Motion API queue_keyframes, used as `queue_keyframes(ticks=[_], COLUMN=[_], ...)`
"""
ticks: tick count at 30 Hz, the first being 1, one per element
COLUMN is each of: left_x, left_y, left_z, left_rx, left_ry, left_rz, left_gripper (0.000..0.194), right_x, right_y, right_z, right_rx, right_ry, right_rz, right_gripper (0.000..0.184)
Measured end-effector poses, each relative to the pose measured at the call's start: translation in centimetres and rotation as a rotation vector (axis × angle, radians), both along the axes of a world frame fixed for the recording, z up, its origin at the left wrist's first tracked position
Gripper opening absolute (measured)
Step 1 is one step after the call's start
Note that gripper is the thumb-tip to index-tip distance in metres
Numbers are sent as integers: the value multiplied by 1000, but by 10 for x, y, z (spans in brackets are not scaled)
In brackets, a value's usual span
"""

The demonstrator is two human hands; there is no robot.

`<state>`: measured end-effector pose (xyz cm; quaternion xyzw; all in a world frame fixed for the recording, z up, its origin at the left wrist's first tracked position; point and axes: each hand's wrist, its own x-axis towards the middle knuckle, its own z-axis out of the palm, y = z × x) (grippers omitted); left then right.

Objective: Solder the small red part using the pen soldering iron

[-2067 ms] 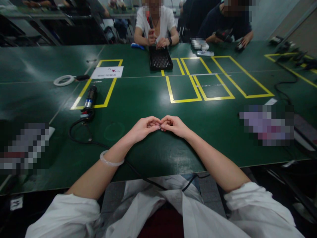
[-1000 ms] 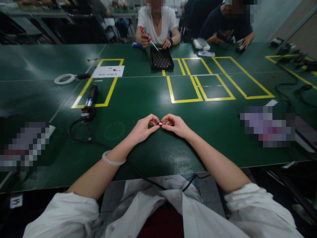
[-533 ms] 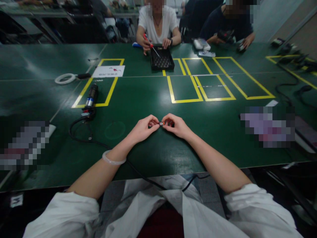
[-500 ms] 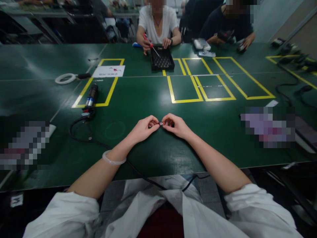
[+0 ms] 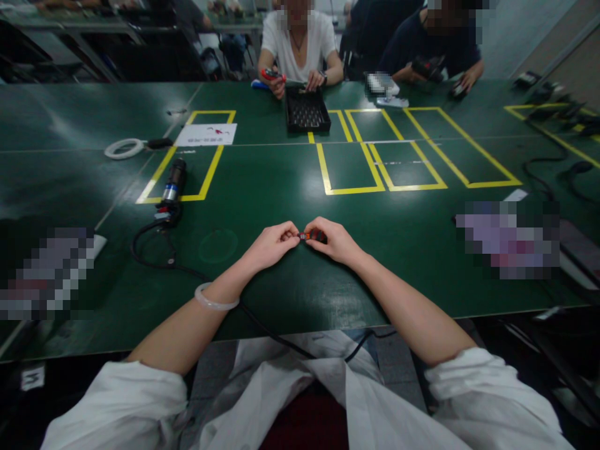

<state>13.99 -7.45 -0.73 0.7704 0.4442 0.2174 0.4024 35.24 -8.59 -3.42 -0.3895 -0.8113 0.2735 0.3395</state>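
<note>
The left hand (image 5: 284, 240) and the right hand (image 5: 330, 239) meet low over the green counter (image 5: 262, 181), the fingers of both closed on a small red-and-black part (image 5: 304, 236) held end to end between the tips. More red and black shows in the curl of the right hand's fingers; from here I can't tell whether it belongs to the same part. Straight ahead of the fingers, well apart on the far side, sits a shallow black tray (image 5: 311, 129), its floor covered in rows of small, shiny pieces (image 5: 307, 115), too little for me to name. A co-worker's hand (image 5: 278, 89) grips a red-handled screwdriver (image 5: 270, 74) just beside the tray's back edge, while that person's other hand (image 5: 315, 80) hangs over the same edge. Left of the fingers and farther off, a black cylindrical tool (image 5: 173, 179) with a blue and silver band lies partly inside a yellow taped outline (image 5: 211, 174), its lower end trailing a black cable (image 5: 178, 269). Beyond that are a printed white sheet (image 5: 207, 134) and a coil of white cord (image 5: 139, 147). Ahead and to the right of the fingers, more yellow outlines (image 5: 354, 190) are taped on the counter.
</note>
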Motion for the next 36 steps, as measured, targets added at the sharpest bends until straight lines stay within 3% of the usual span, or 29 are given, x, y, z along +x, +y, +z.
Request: queue_keyframes(ticks=[7,13,15,18,22,26,28,31,36], left_x=[1,-2,-12,-46,-118,-188,-212,-230,-232], left_y=[-1,3,11,31,58,73,77,83,88], left_z=[2,5,9,15,16,10,6,2,-3], left_rx=[5,50,124,322,537,377,244,121,147], left_ry=[-4,45,85,204,524,716,757,768,761], left_rz=[3,4,58,274,707,1003,1039,979,871], left_gripper=[16,30,35,38,47,70,73,67,58], right_x=[-1,1,2,4,4,3,3,3,3], right_y=[-2,1,2,4,4,4,4,4,3], right_z=[0,0,-1,-2,-3,-3,-3,-2,-1], right_rx=[2,-8,-14,-31,-42,-53,-63,-73,-83], right_ry=[-13,39,58,76,89,87,90,92,92], right_rz=[4,-32,-49,-75,-72,-60,-62,-63,-65], right_gripper=[12,13,14,14,13,14,14,13,13])
